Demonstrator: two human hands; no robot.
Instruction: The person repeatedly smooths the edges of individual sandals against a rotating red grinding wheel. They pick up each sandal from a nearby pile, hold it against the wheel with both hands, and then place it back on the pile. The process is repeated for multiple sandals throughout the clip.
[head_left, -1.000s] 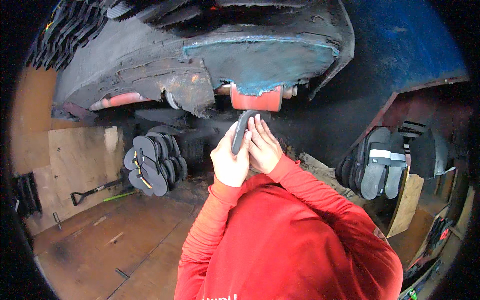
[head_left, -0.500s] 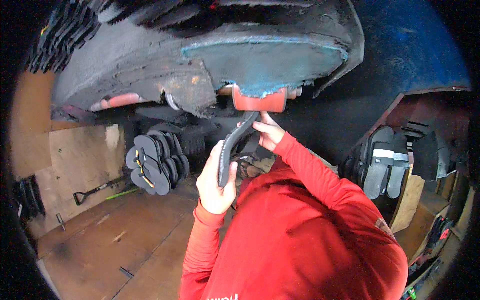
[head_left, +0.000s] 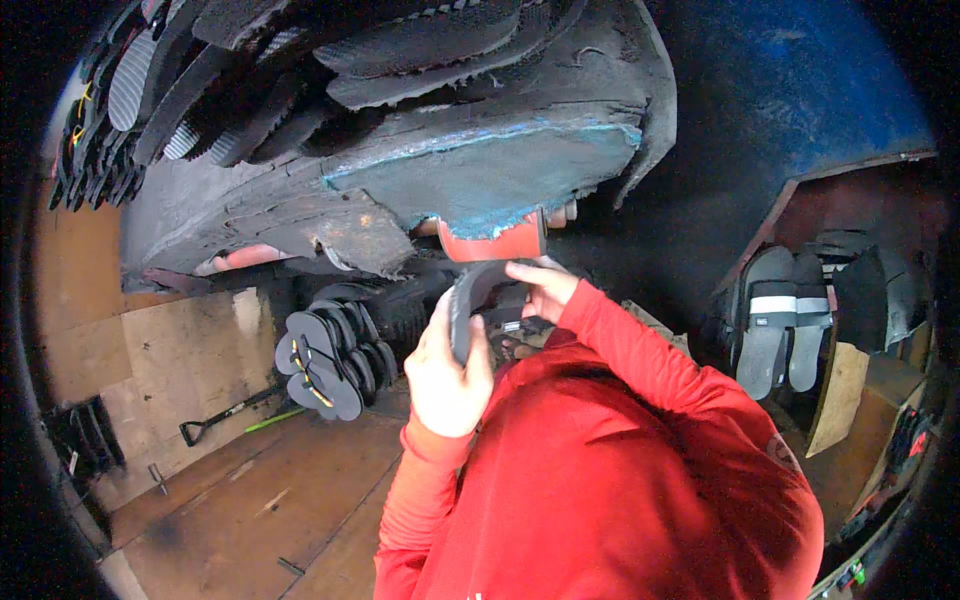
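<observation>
Holding a curved black rubber sole (head_left: 468, 305) up in front of me, I have my left hand (head_left: 447, 375) wrapped around its lower end, fingers closed tight on it, while my right hand (head_left: 543, 287) pinches its upper end between fingertips and thumb. It sits just under a red block (head_left: 497, 243) that pokes out beneath a big ragged slab of black rubber with a teal-blue face (head_left: 500, 170) overhead. Below me is a worn wooden floor (head_left: 250, 500), and plywood panels (head_left: 170, 360) line the wall on my left, where a black-handled shovel (head_left: 225, 415) lies with a green stick beside it. A blue wall (head_left: 790, 90) stands to my right.

My red sleeves and shirt (head_left: 620, 470) block most of what lies directly under my hands. A small object just beneath my right hand is too dark to make out, and the picture's corners fall off into black.

A bundle of black flip-flops (head_left: 330, 360) hangs just left of my left hand. More soles (head_left: 100, 120) are strung along the upper left edge. On the right, a wooden shelf (head_left: 840, 400) holds black slides with white bands (head_left: 785, 330), standing upright.
</observation>
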